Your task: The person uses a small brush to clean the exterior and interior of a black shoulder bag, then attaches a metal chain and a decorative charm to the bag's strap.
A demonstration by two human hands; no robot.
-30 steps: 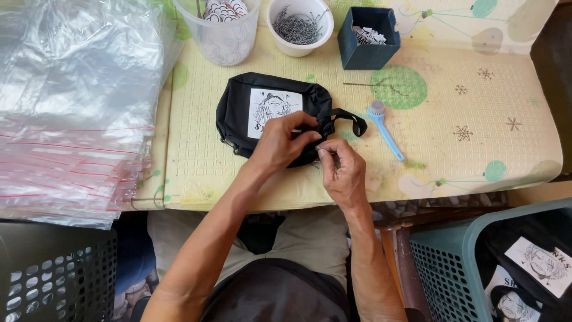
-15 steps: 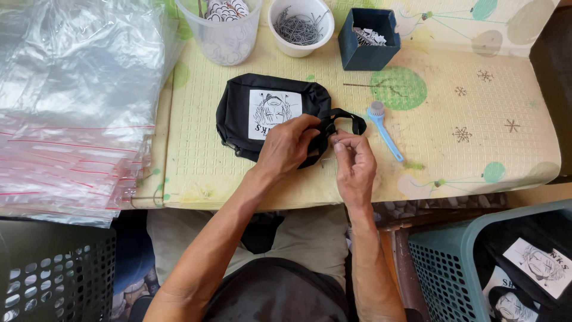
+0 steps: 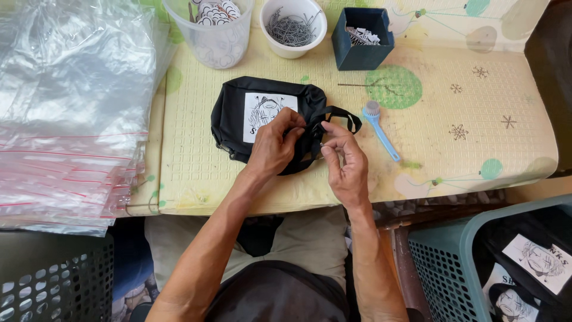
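A black fabric pouch (image 3: 238,122) with a white printed patch lies on the patterned table mat (image 3: 453,161) in front of me. My left hand (image 3: 275,143) rests on its right side and pinches the black strap (image 3: 333,114). My right hand (image 3: 342,158) is just to the right, thumb and forefinger closed on a small thin metal pin at the strap.
A clear cup of printed tags (image 3: 213,24), a white bowl of metal pins (image 3: 293,27) and a dark blue box (image 3: 362,39) stand at the back. A blue brush (image 3: 381,128) lies right of the pouch. Stacked clear plastic bags (image 3: 65,107) left; teal basket (image 3: 476,262) lower right.
Both hands have shifted slightly up along the strap; the right hand's fingers have closed tighter around the small pin near the left hand.
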